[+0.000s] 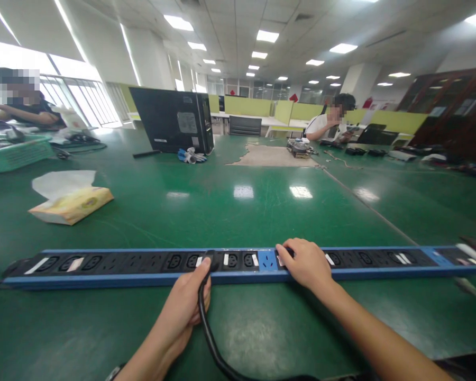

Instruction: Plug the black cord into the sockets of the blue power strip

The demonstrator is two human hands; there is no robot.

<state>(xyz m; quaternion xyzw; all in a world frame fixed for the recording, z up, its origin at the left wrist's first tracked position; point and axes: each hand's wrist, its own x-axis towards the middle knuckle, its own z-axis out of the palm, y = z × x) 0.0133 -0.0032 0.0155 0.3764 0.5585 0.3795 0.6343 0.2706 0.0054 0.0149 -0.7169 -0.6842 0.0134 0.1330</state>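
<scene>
Lengthwise across the near part of the green counter [206, 211], a long blue-edged power strip [115, 280] is laid with its sockets facing up, so that the whole row is presumably left within reach of both hands. A black plug [209, 259] is gripped by the left hand [186, 296], the thumb pressed on top and the fingers closed beneath. It is held by its body rather than by the cable [210, 333], likely because firmer control is given that way. The cable is left to curve down towards the near edge, where the sockets are not crossed by it. The plug is positioned over the socket row, though how deeply it is seated cannot be told.

The right hand [307, 262] is curled over the strip, just beside the blue socket [268, 260]. The strip seems to be steadied by it, perhaps so that sliding is prevented; whether anything is pinched under the bent fingers cannot be told.

Farther back, a tissue pack [77, 203] is set at the left, well apart from the strip, and a green basket [24, 153] is placed beyond it. A computer case [170, 121] is stood upright, with gloves [192, 155] dropped by its base. Another person [333, 124] is seated at the far right side.
</scene>
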